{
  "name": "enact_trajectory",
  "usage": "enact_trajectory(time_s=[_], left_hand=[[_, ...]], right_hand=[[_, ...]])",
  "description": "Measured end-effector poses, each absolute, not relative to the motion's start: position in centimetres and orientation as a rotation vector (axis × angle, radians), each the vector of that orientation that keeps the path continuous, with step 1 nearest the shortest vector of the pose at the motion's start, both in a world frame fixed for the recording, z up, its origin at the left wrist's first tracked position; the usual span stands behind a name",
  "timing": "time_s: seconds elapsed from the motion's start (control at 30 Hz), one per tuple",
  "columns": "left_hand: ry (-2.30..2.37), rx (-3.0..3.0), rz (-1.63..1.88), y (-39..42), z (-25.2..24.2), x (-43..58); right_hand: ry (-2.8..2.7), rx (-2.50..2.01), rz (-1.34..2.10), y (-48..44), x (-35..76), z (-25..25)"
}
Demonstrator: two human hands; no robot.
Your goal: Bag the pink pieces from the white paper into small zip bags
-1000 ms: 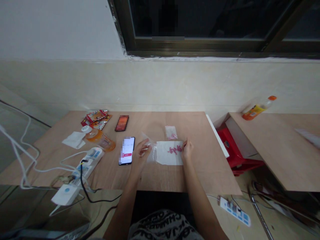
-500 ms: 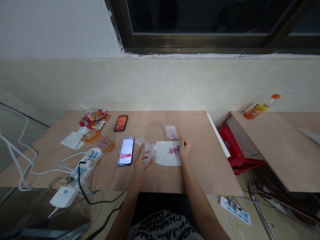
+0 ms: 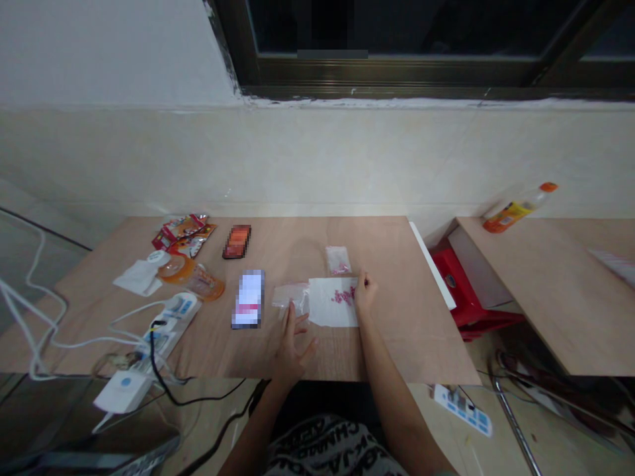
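My left hand point(image 3: 294, 340) has its fingers spread, with the fingertips at the lower edge of a clear plastic zip bag point(image 3: 292, 293) that lies flat. Right of that bag is a white sheet of paper point(image 3: 327, 316), and small pink pieces point(image 3: 342, 295) are scattered on its right half. At the paper's right edge my right hand point(image 3: 366, 294) rests with curled fingers; whatever is inside them is hidden. Just beyond the paper lies a second small clear bag point(image 3: 338, 259) with some pink pieces at its bottom.
Left of my hands are a lit phone point(image 3: 248, 299), a dark-edged red phone point(image 3: 237, 241), an orange bottle point(image 3: 193, 276) on its side, snack packets point(image 3: 183, 233) and a power strip point(image 3: 169, 334) with cables. A red stool point(image 3: 459, 291) stands between the tables.
My left hand has drawn back toward me and slightly right, uncovering more of the flat bag. My right hand stays at the paper's edge.
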State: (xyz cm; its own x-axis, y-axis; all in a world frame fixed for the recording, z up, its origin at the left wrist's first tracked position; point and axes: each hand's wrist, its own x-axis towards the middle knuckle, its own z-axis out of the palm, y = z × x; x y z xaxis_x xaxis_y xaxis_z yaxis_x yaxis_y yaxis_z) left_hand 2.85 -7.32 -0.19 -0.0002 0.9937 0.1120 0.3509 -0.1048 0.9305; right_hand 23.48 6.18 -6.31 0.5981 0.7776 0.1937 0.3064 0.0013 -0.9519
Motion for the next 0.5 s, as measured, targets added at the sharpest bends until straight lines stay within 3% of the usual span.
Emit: enact_trajectory(time_s=[0.5], left_hand=[[1.462, 1.260, 0.989, -9.2, -3.4, 3.0]], right_hand=[[-0.946, -1.576, 0.466, 6.2, 23.5, -5.9]])
